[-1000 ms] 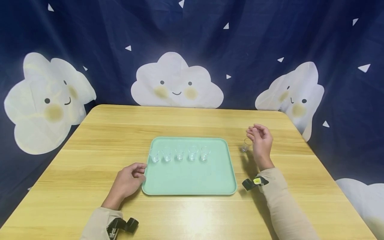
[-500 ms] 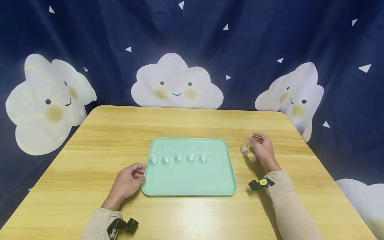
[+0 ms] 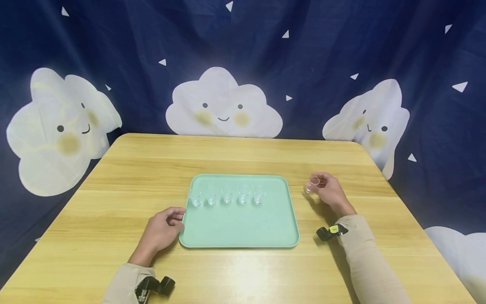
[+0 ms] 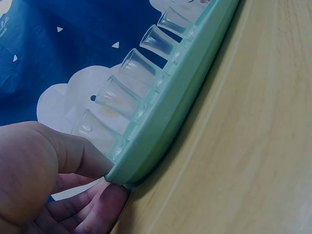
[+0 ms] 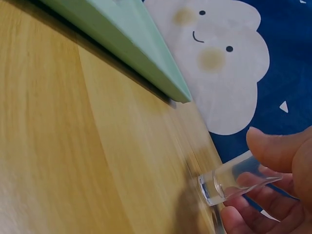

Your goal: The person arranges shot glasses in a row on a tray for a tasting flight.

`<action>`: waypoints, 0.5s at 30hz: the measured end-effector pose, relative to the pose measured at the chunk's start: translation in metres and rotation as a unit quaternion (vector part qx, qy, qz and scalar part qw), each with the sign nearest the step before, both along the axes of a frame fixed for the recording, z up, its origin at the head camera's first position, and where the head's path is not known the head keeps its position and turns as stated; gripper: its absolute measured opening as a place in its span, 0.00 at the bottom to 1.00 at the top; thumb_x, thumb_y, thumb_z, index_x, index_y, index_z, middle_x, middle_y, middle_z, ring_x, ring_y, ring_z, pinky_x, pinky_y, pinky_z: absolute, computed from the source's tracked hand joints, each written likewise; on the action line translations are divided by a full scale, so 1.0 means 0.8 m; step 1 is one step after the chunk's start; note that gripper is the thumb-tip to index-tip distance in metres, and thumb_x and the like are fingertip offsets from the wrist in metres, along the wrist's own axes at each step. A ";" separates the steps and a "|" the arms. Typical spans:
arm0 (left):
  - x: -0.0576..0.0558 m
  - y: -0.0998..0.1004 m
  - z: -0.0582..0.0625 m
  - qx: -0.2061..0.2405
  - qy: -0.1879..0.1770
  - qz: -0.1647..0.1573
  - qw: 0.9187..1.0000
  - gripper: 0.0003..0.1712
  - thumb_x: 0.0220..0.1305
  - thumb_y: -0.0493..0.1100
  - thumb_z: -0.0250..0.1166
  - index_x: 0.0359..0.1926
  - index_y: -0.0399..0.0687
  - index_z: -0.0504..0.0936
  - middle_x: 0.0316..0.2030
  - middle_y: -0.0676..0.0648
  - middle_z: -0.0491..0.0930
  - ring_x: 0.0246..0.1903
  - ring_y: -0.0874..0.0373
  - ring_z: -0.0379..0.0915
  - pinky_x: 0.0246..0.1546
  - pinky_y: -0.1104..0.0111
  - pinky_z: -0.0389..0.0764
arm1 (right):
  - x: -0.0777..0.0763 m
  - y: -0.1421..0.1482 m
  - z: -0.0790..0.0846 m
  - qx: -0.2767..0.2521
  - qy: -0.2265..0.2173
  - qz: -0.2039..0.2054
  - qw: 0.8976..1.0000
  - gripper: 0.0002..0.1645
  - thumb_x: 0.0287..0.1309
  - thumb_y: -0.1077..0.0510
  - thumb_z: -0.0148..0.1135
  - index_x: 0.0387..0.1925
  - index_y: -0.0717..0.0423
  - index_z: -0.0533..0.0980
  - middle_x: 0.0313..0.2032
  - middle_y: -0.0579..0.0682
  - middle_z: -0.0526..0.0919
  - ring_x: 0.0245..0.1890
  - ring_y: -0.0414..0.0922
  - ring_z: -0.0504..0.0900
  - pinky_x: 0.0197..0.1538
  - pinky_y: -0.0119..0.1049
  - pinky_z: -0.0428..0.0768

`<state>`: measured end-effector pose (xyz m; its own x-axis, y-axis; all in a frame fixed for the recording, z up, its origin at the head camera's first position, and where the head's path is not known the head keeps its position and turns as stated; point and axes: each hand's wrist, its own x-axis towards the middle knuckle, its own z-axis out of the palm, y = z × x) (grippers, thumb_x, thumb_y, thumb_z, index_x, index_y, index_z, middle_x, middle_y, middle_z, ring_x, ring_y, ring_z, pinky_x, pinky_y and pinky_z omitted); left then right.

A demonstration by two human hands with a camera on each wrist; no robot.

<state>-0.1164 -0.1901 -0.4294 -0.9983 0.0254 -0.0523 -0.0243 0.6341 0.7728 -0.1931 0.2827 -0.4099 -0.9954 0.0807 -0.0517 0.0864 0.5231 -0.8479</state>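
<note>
My right hand holds a clear shot glass upright to the right of the tray, thumb on one side and fingers round the other. In the right wrist view the base of this shot glass is at or close to the table; I cannot tell if they touch. My left hand pinches the left edge of the pale green tray. Its thumb lies at the rim, with the fingers lower against the edge. Several more shot glasses stand upright in a row across the tray's back half.
The tray lies flat on a light wooden table. Behind the table hangs a dark blue curtain with smiling white clouds. Black cameras are strapped to both wrists.
My right hand has come down over the shot glass at the right and closed its fingers and thumb round it. My left hand, the tray and the glasses on it have stayed put.
</note>
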 end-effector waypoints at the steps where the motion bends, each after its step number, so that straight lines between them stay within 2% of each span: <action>1: 0.000 0.000 0.000 -0.001 0.000 0.000 1.000 0.21 0.56 0.34 0.60 0.53 0.39 0.80 0.42 0.46 0.81 0.37 0.57 0.75 0.43 0.63 0.75 | 0.000 0.000 0.000 0.006 0.002 0.001 1.000 0.31 0.61 0.56 0.65 0.62 0.66 0.68 0.55 0.65 0.75 0.55 0.59 0.72 0.55 0.45 0.72; 6: 0.000 0.000 0.001 -0.001 0.000 0.000 1.000 0.21 0.56 0.34 0.60 0.52 0.39 0.80 0.41 0.46 0.81 0.37 0.56 0.75 0.43 0.63 0.75 | -0.001 0.001 -0.002 0.027 0.008 0.002 1.000 0.29 0.62 0.56 0.64 0.60 0.66 0.70 0.55 0.65 0.76 0.54 0.60 0.73 0.54 0.45 0.73; 15: 0.001 0.001 0.002 -0.004 -0.001 0.001 1.000 0.21 0.56 0.34 0.60 0.53 0.38 0.80 0.42 0.46 0.81 0.37 0.56 0.75 0.43 0.62 0.75 | -0.001 0.000 -0.005 0.022 0.017 -0.015 1.000 0.27 0.61 0.54 0.64 0.57 0.65 0.71 0.53 0.63 0.76 0.53 0.56 0.75 0.51 0.39 0.74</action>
